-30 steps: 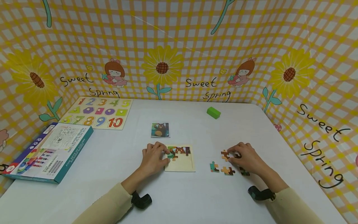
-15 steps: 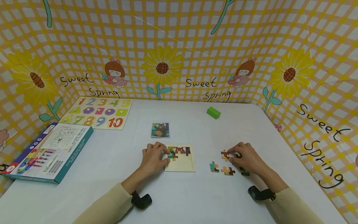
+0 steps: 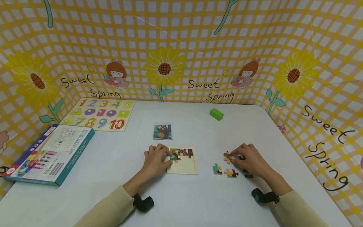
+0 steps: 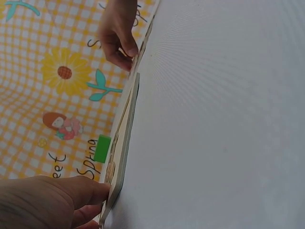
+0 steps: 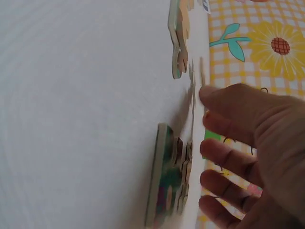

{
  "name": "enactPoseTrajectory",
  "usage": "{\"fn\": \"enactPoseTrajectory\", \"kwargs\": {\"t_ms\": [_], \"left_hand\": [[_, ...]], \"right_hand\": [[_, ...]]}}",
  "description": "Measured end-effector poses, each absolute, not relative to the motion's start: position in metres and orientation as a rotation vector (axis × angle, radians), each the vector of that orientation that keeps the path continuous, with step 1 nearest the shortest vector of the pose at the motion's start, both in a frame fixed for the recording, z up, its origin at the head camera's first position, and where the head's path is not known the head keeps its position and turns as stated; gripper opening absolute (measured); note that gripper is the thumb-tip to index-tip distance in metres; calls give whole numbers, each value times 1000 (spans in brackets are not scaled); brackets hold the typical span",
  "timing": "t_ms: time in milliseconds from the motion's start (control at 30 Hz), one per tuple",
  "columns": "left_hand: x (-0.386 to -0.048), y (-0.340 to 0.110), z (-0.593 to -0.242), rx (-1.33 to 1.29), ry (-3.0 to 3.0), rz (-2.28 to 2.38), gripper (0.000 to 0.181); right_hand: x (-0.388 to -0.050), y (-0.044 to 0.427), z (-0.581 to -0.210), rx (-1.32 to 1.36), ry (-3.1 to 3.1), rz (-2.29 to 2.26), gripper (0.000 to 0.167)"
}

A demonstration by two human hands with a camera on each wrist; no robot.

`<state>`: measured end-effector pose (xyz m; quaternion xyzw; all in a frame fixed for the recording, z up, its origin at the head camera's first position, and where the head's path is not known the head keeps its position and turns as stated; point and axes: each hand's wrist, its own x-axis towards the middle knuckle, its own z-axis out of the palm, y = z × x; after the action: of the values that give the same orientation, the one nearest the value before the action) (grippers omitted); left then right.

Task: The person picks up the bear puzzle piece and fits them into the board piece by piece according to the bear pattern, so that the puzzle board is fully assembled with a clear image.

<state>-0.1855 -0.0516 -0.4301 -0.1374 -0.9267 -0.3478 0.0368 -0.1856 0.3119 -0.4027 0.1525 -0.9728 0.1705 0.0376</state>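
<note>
In the head view, my left hand [image 3: 156, 160] holds the left edge of a square wooden puzzle tray [image 3: 185, 168]. Bear-picture pieces [image 3: 182, 152] fill the tray's top and part of its left side; bare wood shows below. In the left wrist view, the thumb lies against the tray's rim [image 4: 125, 157]. To the right, my right hand [image 3: 250, 160] pinches a brown-and-tan jigsaw piece [image 3: 227, 157] between thumb and index finger. Loose around it lie a teal piece [image 3: 217, 169], a tan-and-brown piece [image 3: 231, 173] and a dark green piece [image 3: 248, 174]. Another piece is partly hidden under the hand.
Behind the tray lies a small bear picture card [image 3: 162, 131]. A green block [image 3: 216, 114] sits at the back right. At the left are a number puzzle board [image 3: 124, 121] and a flat toy box [image 3: 56, 154]. A checked cloth [image 3: 181, 37] rises behind the white table [image 3: 198, 201].
The brown-and-tan jigsaw piece at my right fingertips has shifted very slightly left. My left hand and the tray have stayed still.
</note>
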Motion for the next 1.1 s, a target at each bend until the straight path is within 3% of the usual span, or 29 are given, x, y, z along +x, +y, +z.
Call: {"fn": "enactPoseTrajectory", "kwargs": {"t_ms": [1100], "left_hand": [[-186, -52, -433, -414, -2833, -1065, 12]], "right_hand": [[-194, 184, -404, 737, -2941, 544, 23]]}}
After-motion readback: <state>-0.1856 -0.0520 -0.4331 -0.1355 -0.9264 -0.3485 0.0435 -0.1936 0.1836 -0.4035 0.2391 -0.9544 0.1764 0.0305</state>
